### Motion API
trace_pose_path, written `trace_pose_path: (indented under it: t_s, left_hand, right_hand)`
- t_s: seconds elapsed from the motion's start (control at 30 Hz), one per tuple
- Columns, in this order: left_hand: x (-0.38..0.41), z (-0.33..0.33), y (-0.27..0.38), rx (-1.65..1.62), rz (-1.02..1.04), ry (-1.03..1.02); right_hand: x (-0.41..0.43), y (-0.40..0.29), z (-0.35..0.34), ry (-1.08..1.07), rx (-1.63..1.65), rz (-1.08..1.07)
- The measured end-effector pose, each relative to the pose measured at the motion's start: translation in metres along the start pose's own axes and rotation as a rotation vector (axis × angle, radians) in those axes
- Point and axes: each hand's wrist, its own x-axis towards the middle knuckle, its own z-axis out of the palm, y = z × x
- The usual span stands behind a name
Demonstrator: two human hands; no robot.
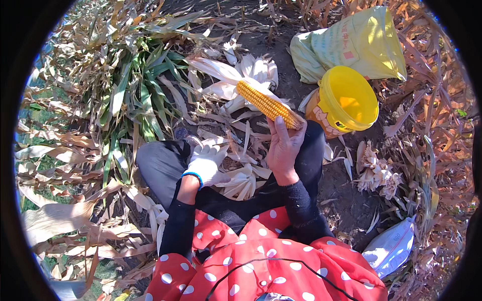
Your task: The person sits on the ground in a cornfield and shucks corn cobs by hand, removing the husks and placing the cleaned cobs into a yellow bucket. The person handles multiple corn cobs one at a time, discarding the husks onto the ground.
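Note:
My right hand, bare, holds an ear of yellow corn near one end, with the thumb on top of the kernels. The ear slants up to the left. Pale husk is peeled back and trails past its far end. My left hand wears a white glove with a blue cuff. It rests palm down by my left shin with nothing in it, its fingers slightly spread. Loose dry husks lie on the ground between my folded legs. A yellow plastic bucket stands tilted beyond my right knee.
Behind the bucket lies a pale yellow woven sack with printing. Green and dry corn leaves are heaped at the left. Husks lie at the right, above a white bag. Dry stalks line the right side.

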Motion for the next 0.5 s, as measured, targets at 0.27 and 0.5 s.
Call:
trace_pose_path:
  t_s: [0.27, 0.5]
  left_hand:
    - [0.051, -0.004, 0.012, -2.694, -0.035, 0.466]
    - [0.028, -0.007, -0.005, -2.681, -0.024, 0.581]
  right_hand:
    - [-0.067, 0.016, -0.028, -0.546, -0.593, -0.033]
    - [-0.074, 0.008, -0.011, -0.773, -0.9, -0.235]
